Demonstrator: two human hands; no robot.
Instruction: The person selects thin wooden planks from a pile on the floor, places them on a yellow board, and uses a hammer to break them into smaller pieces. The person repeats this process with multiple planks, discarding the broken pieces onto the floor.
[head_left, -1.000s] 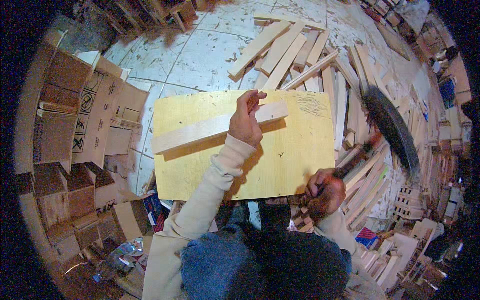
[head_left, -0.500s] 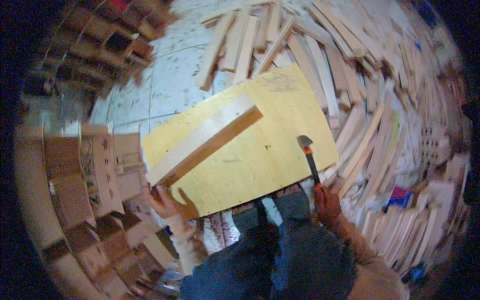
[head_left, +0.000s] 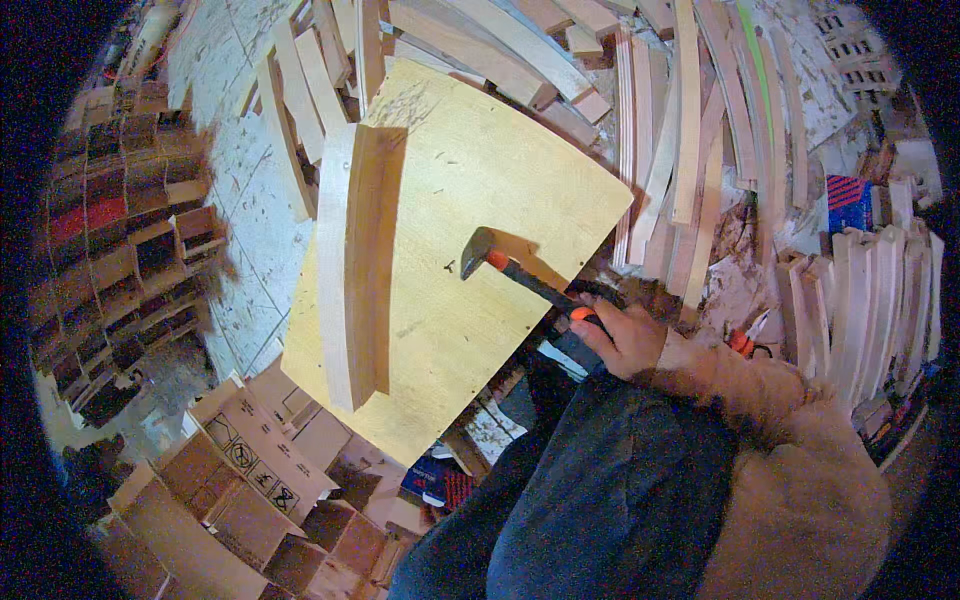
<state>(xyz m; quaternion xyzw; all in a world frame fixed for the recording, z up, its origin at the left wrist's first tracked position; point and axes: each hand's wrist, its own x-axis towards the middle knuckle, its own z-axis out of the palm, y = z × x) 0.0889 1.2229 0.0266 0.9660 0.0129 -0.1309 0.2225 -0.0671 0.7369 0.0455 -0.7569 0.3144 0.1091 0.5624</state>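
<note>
My right hand [head_left: 630,340] is wrapped round the black-and-orange handle of a hammer [head_left: 525,277]. Its metal head hangs over the yellow wooden panel [head_left: 510,170], which lies tilted in front of my knees; I cannot tell whether the head touches it. On the panel's left part a long, slightly bent-looking pale wooden board [head_left: 345,280] stands on its narrow edge, casting a brown shadow to its right. The hammer head is to the right of this board, apart from it. My left hand is out of sight.
Many loose boards [head_left: 690,120] lie beyond the panel and to its right. Stacked boards [head_left: 860,300] stand at right, near a blue box [head_left: 848,203] and a red-handled tool [head_left: 742,342]. Open cardboard boxes [head_left: 255,455] fill the lower left, with more boxes [head_left: 120,250] above.
The view has swung, so the panel and board appear turned. My left hand has left the board's near end and the picture. My right hand has brought the hammer farther over the panel.
</note>
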